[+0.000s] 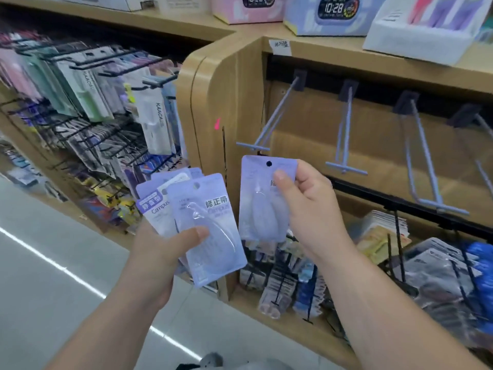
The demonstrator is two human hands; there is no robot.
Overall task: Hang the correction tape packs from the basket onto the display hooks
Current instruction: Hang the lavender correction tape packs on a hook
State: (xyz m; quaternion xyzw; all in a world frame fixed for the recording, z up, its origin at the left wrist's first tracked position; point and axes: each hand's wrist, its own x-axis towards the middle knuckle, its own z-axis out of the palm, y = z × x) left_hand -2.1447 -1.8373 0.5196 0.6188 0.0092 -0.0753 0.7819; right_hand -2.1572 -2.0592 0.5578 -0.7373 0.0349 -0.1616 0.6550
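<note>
Clock boxes line the far top shelf; pen packs crowd black hooks at left, above the pale floor.

I see a wooden display shelf with bare grey hooks jutting from its back panel; boxed clocks sit on top.

Lilac correction tape packs, raised before bare grey display hooks.

One single pack, upright, punched hole at top, pinched at its right edge, just below and slightly right of the leftmost hook. A fanned bundle of packs lower left of that hook, tilted, front one with clear blister and printed characters, others overlapped behind. Further empty hooks in a row right of the leftmost hook.
</note>
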